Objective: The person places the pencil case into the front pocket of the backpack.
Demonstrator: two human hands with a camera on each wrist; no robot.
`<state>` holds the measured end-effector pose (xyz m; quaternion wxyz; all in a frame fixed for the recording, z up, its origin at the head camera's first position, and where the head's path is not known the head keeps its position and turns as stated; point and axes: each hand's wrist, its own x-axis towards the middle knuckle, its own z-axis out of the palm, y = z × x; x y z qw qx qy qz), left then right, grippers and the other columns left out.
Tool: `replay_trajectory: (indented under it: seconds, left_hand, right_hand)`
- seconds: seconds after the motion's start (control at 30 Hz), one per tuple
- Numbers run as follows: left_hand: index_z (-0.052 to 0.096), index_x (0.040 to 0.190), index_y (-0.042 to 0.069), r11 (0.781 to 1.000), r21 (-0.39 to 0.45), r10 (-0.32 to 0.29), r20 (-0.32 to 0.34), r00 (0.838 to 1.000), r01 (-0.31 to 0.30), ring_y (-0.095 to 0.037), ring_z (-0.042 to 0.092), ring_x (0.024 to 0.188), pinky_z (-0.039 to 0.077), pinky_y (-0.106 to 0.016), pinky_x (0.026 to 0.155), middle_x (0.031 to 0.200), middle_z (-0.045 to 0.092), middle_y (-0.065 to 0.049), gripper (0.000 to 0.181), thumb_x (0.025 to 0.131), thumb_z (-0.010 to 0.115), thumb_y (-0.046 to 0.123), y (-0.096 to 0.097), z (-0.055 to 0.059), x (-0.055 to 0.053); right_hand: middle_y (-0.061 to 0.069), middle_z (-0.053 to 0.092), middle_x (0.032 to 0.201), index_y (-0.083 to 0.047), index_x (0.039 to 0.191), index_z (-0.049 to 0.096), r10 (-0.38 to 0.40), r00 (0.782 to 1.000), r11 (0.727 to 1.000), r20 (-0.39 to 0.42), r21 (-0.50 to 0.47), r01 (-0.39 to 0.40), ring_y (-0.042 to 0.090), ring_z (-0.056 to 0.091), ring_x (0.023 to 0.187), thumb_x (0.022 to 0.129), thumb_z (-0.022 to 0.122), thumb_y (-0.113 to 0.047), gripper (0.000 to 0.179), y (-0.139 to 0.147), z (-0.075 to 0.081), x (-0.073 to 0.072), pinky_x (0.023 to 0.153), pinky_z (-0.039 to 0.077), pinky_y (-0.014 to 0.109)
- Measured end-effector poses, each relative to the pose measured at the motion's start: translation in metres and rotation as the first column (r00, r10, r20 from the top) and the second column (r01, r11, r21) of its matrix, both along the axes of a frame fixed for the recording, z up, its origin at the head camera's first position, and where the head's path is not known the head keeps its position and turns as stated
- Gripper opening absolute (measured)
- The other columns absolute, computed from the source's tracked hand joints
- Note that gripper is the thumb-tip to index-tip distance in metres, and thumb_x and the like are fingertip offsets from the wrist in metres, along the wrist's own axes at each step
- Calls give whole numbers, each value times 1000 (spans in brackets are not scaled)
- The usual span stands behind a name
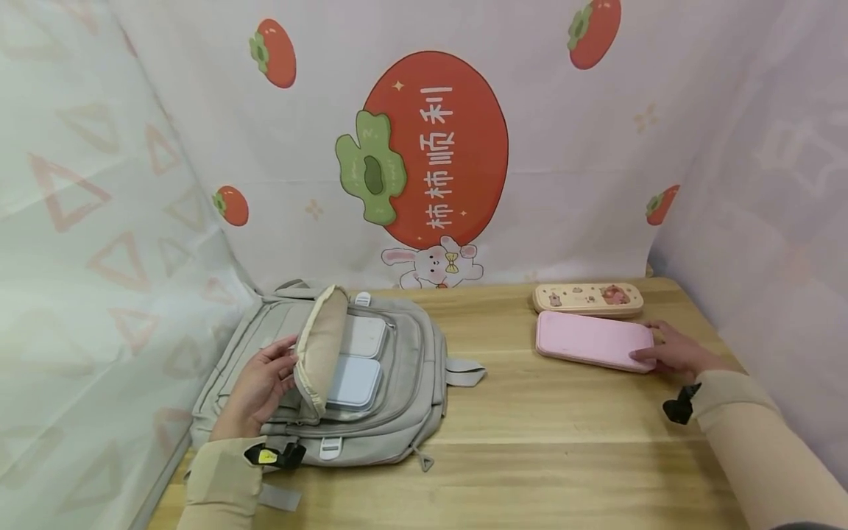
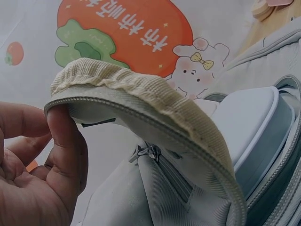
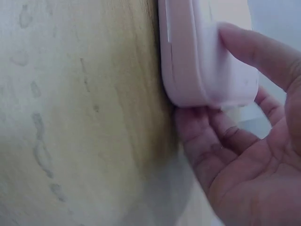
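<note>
Two bare hands, well apart, above a light wood-grained tabletop (image 1: pixel 517 449). Left hand (image 1: pixel 258 384): fingers and thumb pinch the rim of one curved, beige-trimmed fabric flap (image 1: pixel 326 346), raised from a pocket. Right hand (image 1: pixel 681 353): clamped on the right end of one smooth pink rounded-rectangular case (image 1: pixel 592 340), thumb on top and fingers beneath the end; whether the case is lifted cannot be told.

Cases number four. Two are on the right: the pink one and, just behind it, one long cream case printed with small pictures (image 1: pixel 586 299). Two lie side by side in the open pocket: one white rounded case (image 1: pixel 366 337) toward the back and one pale-blue rounded case (image 1: pixel 354 383) nearer the front, their left ends covered by the flap.

One grey fabric backpack (image 1: pixel 404 442) lies flat at the left of the table, its rear close to the patterned cloth backdrop (image 1: pixel 556 206). Two white plastic buckles (image 1: pixel 331 447) show, one on each long side. Wood surface spans the wide gap between backpack and pink case, and extends in front of both; the right hand is near the table's right edge.
</note>
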<state>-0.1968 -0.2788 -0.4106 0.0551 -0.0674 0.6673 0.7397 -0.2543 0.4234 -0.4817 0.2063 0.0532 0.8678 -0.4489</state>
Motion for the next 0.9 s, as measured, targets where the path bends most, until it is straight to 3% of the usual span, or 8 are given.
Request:
replay_trajectory:
  seconds: [0.1,0.2,0.3,0.37,0.5,0.73,0.9]
  left_hand:
    - [62,118,29,1000,7,2,5,1000,-2,-6,65,86,53,-24,70,100,62,7,30,108,50,2,0,-2,0]
    - [62,117,28,1000,7,4,3,1000,-4,-6,65,85,53,-23,70,100,61,6,32,108,49,1,0,-3,-1]
    - [59,123,25,1000,-4,2,-3,1000,-2,-5,64,85,53,-23,70,100,60,6,30,108,48,1,0,-3,-1]
    - [56,128,21,1000,-9,2,-2,1000,-2,-5,64,85,53,-23,70,100,60,6,29,108,48,2,1,-2,-2]
    - [53,135,16,1000,-14,6,5,1000,-6,-5,64,85,53,-22,70,100,61,6,30,109,48,2,1,-1,-2]
    - [56,129,20,1000,-7,9,9,1000,-9,-6,65,85,53,-23,70,99,62,6,28,109,48,2,1,-1,-3]
    - [56,130,19,1000,-7,7,13,1000,-6,-6,65,86,54,-23,70,100,62,6,28,109,48,3,0,-1,-4]
  right_hand:
    - [51,15,146,12,154,-3,-56,998,987,23,-147,59,25,58,106,105,61,-16,85,2,-6,6,83,55,29]
    - [49,-2,153,1,158,-15,-122,990,928,69,-347,138,12,61,94,108,52,-9,84,3,-12,9,84,59,35]
    - [46,-16,154,-8,159,-20,-143,986,870,88,-463,168,9,62,90,109,46,-6,83,4,-15,11,86,60,42]
    - [44,-16,155,-11,161,-19,-153,984,852,93,-492,179,9,63,89,110,46,-5,83,4,-16,11,87,59,44]
    - [42,-8,153,-15,164,-15,-153,984,841,95,-511,180,8,64,90,110,44,-5,80,6,-18,11,87,59,45]
    - [39,5,148,-26,166,-2,-158,983,812,91,-555,182,9,65,91,110,46,-7,76,8,-21,14,86,60,43]
    - [38,2,150,-36,163,5,-157,982,778,109,-599,191,8,65,92,111,47,-9,73,6,-21,14,87,59,42]
